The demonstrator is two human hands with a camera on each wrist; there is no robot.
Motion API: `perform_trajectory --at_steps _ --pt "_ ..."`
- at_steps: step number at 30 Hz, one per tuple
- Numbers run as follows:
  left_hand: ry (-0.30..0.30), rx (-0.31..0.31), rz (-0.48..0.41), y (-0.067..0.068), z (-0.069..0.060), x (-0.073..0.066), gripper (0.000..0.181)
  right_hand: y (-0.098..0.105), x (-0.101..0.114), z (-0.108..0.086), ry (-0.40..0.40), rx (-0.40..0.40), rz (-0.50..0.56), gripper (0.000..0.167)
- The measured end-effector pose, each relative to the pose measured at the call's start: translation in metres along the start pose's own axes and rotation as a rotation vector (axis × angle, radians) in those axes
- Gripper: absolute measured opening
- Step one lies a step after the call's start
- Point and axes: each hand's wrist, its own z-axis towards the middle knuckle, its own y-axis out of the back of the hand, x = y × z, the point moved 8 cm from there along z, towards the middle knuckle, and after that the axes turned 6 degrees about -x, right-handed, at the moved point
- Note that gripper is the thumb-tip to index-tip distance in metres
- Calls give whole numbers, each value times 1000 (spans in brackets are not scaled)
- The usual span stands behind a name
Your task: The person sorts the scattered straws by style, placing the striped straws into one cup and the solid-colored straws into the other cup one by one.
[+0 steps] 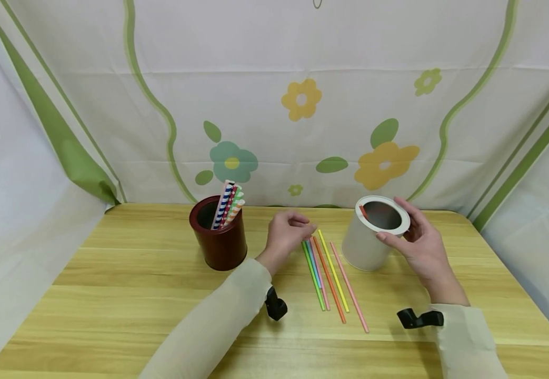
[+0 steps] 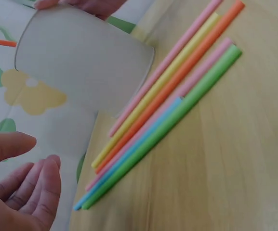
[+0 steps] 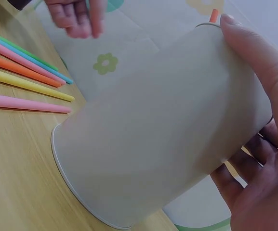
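Observation:
My right hand [image 1: 424, 247] grips a white can [image 1: 365, 247] near its rim, thumb on the near side and fingers round the far right side. The can stands upright on the table, and the tip of an orange straw [image 1: 363, 211] shows inside its mouth. Left of the can, several plain straws lie side by side, among them a green straw [image 1: 313, 275], an orange straw [image 1: 329, 281], a yellow straw [image 1: 333, 271] and a pink straw [image 1: 350, 288]. Over their far ends hovers my left hand [image 1: 287, 234], its thumb and bent fingers apart with nothing between them.
A dark red can [image 1: 224, 246] stands to the left, holding several patterned straws [image 1: 228, 206] that lean right. Behind the wooden table [image 1: 127, 284] hangs a flowered cloth [image 1: 255, 105], close to its back edge.

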Motion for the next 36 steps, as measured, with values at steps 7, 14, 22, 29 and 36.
perform_trajectory --at_steps 7,14,22,29,36 --pt "39 -60 176 6 0 18 17 -1 0 -1 -6 1 3 86" --pt "69 -66 326 2 1 27 25 -2 0 -3 0 -4 3 86" --pt "82 -85 423 -4 3 27 34 -2 0 -3 20 -17 12 85" --pt "80 -80 460 -7 15 40 36 -2 0 -2 23 -18 19 86" --pt "97 -92 452 -3 9 33 25 -2 0 0 26 -12 3 86"
